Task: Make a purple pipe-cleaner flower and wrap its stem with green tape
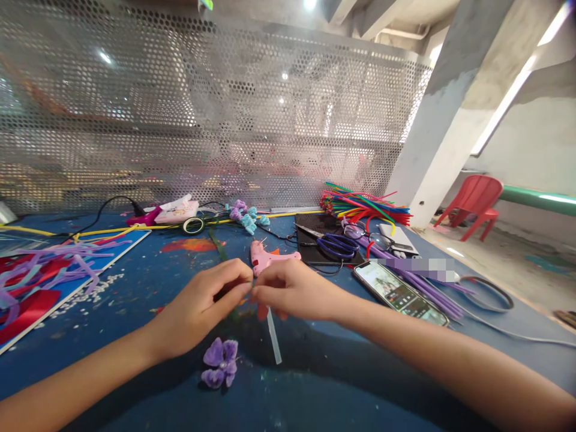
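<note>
My left hand [193,306] and my right hand [292,291] meet at the middle of the view, fingertips pinched together. Something thin and green shows between them, too small to make out. Just beyond my right hand lies a pink glue gun [272,258]. A clear glue stick [274,339] points toward me below the hands. Nearer the front, a purple fuzzy flower [220,362] with a small pale centre rests on the blue table [324,390].
A blue board [121,246] holds purple stems and red ribbon at left. Behind are purple and blue flowers [247,217], a tape roll [193,225] and colourful pipe cleaners [360,204]. At right lie a phone [398,294], glasses [380,241], scissors [310,230] and cables.
</note>
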A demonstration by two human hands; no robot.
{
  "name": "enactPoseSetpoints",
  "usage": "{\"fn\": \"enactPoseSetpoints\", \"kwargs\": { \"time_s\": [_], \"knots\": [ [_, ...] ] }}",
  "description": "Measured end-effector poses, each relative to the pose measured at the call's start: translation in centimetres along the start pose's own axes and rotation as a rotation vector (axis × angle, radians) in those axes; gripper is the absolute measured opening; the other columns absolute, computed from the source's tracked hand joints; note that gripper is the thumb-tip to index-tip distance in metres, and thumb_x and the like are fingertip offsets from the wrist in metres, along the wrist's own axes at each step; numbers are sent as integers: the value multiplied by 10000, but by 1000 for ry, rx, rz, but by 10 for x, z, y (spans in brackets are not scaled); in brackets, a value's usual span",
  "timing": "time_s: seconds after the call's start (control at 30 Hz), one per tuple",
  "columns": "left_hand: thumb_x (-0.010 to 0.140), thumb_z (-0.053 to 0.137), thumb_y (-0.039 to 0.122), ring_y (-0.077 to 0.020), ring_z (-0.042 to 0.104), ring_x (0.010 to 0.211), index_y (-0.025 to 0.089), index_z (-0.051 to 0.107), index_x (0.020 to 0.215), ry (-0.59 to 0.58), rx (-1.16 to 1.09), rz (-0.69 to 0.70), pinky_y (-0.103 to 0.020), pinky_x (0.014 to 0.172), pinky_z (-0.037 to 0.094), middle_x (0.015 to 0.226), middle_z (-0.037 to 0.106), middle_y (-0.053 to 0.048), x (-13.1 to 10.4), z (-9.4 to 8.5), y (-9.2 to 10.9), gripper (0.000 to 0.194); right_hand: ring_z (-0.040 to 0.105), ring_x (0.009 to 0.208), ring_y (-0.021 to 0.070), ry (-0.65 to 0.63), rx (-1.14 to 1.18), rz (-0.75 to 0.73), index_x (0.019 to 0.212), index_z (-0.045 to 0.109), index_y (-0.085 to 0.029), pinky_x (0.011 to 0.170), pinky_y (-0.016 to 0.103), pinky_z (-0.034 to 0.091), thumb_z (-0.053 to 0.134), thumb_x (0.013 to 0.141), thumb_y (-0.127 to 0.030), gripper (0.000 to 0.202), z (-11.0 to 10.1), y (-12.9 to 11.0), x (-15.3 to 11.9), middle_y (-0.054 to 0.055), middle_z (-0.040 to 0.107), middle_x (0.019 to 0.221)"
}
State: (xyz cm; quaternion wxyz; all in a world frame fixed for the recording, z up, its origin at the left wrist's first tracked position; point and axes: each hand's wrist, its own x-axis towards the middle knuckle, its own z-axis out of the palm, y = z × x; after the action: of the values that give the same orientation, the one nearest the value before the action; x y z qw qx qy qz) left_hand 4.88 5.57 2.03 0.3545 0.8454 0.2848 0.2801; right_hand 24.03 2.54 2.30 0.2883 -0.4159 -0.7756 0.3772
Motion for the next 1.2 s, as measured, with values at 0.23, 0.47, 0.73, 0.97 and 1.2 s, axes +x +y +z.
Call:
{"fn": "enactPoseSetpoints", "kwargs": {
  "time_s": [0.23, 0.47, 0.73, 0.97, 1.2],
  "knots": [
    [886, 459, 157, -140, 535, 720, 210, 568, 853, -4, 278, 321, -244, 680, 422, 799, 571, -8, -1, -17, -6, 125, 520, 442, 42, -437, 1049, 388, 845, 618, -122, 385, 130, 344, 497, 865, -250, 177, -8, 8, 6, 13, 667, 681],
    [922, 451, 348, -112, 443, 607, 203, 498, 822, 90, -137, -59, -219, 549, 357, 704, 502, 28, -2, 4, -1, 182, 393, 371, 35, -49, 593, 82, 799, 623, -134, 376, 166, 254, 489, 872, -269, 204, 5, 2, 2, -8, 619, 619],
    [861, 567, 375, -85, 371, 537, 178, 548, 863, 190, -481, -228, -203, 510, 322, 624, 418, 55, -5, 19, 5, 197, 341, 508, 102, 248, -749, -385, 789, 583, -137, 496, 253, 219, 381, 866, -81, 223, 12, 6, -12, 8, 491, 588],
    [878, 521, 375, -192, 549, 935, 193, 582, 805, 329, -71, -35, -276, 771, 448, 981, 590, -45, -5, 14, 4, 205, 458, 530, 98, 250, -289, -144, 766, 574, -159, 494, 216, 309, 450, 882, -181, 170, 15, -4, -8, 19, 561, 638],
    [897, 508, 324, -203, 575, 1013, 208, 589, 871, 304, -19, 25, -319, 891, 426, 970, 655, -37, -9, 12, 0, 144, 474, 407, 30, -170, 1000, 454, 770, 593, -130, 360, 123, 291, 529, 826, -247, 145, 1, -8, 0, -6, 617, 623]
  ]
}}
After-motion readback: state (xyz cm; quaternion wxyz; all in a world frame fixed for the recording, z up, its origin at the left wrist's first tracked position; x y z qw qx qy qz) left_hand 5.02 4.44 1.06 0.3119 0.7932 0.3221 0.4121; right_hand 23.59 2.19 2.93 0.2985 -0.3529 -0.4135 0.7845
